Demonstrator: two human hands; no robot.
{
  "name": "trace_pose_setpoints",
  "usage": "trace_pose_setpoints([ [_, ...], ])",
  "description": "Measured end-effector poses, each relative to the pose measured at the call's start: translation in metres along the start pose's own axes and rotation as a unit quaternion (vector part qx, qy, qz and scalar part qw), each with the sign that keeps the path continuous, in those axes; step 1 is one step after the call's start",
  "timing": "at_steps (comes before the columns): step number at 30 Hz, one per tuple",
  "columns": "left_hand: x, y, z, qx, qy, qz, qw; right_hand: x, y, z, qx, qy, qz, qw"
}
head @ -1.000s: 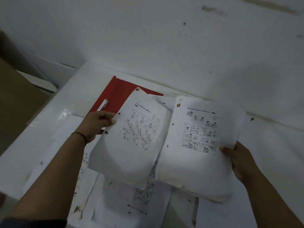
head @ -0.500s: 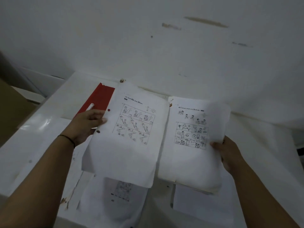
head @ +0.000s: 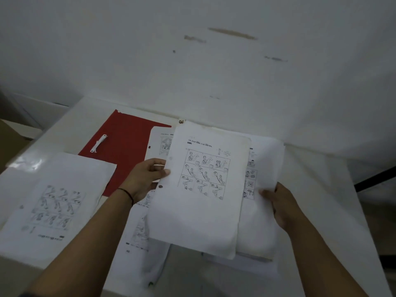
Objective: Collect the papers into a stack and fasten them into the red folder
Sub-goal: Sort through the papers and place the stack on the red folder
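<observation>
Gripping worksheet (head: 203, 189), print illegible

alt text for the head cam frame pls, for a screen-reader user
Two hands hold printed worksheets above a white table: the left hand pinches the top sheet by its punched edge, and the right hand grips the stack beneath. A red folder with a white fastener strip lies open behind, with loose sheets around.

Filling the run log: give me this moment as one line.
left hand: grips top sheet | right hand: grips stack | folder: open on table, clip unfastened | loose sheet: left, uncollected
</observation>
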State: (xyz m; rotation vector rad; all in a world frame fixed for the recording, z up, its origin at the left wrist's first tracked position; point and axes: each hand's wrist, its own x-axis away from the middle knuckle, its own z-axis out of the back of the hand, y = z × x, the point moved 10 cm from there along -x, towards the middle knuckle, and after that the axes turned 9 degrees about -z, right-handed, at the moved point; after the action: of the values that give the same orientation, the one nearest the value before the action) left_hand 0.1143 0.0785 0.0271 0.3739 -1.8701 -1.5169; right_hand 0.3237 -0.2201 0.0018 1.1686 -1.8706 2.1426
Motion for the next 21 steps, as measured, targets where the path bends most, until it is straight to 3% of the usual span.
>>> trace_pose_setpoints([
  [10,0.006,-0.016,-0.044,0.006,0.046,0.013,0.999,0.017,0.008,0.009,0.012,0.006,-0.007,1.000],
  [14,0.006,-0.020,-0.055,-0.047,0.037,0.010,0.998,0.016,0.014,0.015,0.010,0.015,-0.018,1.000],
  [21,0.002,-0.023,-0.075,-0.031,0.000,0.020,0.999,0.016,0.023,0.017,-0.038,-0.031,-0.048,0.998],
])
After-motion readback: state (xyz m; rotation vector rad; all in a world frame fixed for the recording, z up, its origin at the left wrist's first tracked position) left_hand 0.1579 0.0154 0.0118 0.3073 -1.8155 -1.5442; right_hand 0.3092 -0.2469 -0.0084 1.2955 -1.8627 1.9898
